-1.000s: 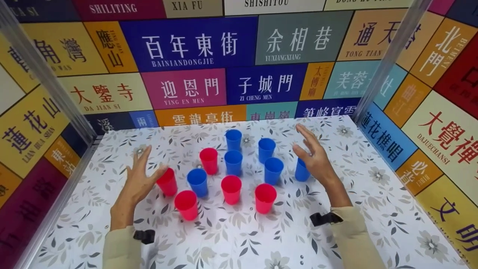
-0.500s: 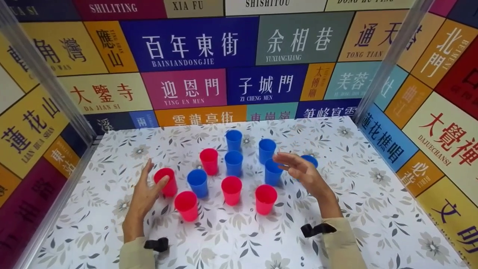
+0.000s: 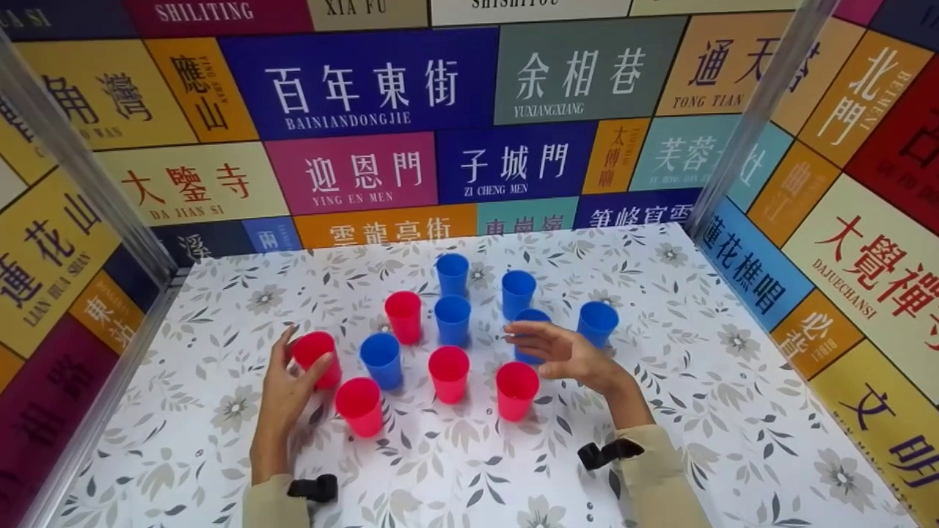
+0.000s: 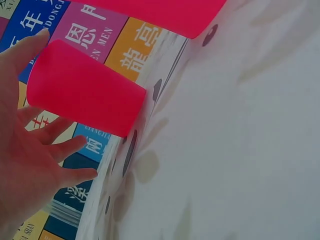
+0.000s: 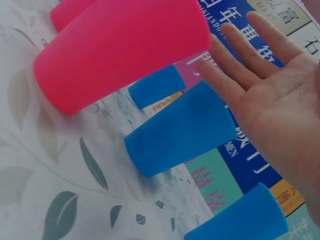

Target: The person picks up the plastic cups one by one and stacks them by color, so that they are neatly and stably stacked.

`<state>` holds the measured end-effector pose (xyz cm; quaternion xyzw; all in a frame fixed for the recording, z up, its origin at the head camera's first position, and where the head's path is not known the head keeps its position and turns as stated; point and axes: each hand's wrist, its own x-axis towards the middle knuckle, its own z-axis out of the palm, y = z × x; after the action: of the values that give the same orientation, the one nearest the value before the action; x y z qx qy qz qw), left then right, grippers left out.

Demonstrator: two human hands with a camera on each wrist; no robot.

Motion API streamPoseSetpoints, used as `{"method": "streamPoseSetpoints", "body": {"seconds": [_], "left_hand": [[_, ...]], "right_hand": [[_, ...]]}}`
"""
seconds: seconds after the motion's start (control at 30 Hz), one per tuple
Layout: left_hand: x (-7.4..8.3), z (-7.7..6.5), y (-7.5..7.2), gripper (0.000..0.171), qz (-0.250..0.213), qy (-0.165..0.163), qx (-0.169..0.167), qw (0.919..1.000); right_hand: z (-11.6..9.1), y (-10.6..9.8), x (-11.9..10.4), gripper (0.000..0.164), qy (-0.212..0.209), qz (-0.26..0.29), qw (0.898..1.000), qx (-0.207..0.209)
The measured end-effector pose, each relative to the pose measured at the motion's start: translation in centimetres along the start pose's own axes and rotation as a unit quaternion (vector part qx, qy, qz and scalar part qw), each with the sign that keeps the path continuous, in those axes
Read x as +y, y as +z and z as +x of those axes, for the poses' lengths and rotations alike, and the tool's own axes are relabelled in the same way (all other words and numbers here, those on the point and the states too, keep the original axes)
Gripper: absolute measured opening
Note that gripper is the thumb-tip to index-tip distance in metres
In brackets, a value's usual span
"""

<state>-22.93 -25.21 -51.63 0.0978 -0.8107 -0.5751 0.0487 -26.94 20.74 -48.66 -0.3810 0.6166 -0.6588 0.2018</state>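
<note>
My left hand (image 3: 280, 396) is around the leftmost red cup (image 3: 311, 347), its thumb on the near side and fingers on the far side. In the left wrist view the fingers spread loosely beside that cup, not curled; whether they touch it I cannot tell. My right hand (image 3: 579, 361) hovers with extended fingers over a blue cup (image 3: 530, 354), partly covering it. A red cup (image 3: 517, 392) stands just left of and nearer than the right hand. From the right wrist view, the palm faces the cups, with nothing held.
Upright among the two hands are more red cups (image 3: 448, 375) and blue cups (image 3: 452, 321), several in all. A blue cup (image 3: 598, 323) stands to the right. The table (image 3: 440, 469) has a leaf-patterned cover, with sign-covered walls (image 3: 359, 81) behind and beside it.
My left hand has moved right and closer around the leftmost red cup. The right hand has moved left and nearer, off the rightmost blue cup to beside the middle-right cups.
</note>
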Motion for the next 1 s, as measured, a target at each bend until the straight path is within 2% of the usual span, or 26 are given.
{"method": "streamPoseSetpoints", "body": {"seconds": [0.3, 0.47, 0.63, 0.73, 1.0], "left_hand": [[0.0, 0.0, 0.1, 0.098, -0.005, 0.001, -0.003, 1.0], [0.1, 0.3, 0.2, 0.094, -0.024, 0.011, -0.008, 0.9996], [0.2, 0.4, 0.0, 0.094, -0.029, 0.009, -0.013, 0.9995], [0.2, 0.3, 0.0, 0.095, -0.028, 0.001, -0.01, 0.9996], [0.2, 0.4, 0.4, 0.093, -0.048, 0.02, -0.003, 0.9987]], "right_hand": [[0.0, 0.1, 1.2, 0.083, 0.043, -0.001, 0.997, -0.06], [0.2, 0.3, 1.5, 0.09, 0.07, -0.009, 0.994, -0.081], [0.2, 0.2, 1.8, 0.095, 0.079, -0.008, 0.992, -0.099], [0.1, 0.2, 2.1, 0.095, 0.086, 0.006, 0.991, -0.102], [-0.2, -0.1, 2.5, 0.091, 0.118, 0.014, 0.99, -0.076]]}}
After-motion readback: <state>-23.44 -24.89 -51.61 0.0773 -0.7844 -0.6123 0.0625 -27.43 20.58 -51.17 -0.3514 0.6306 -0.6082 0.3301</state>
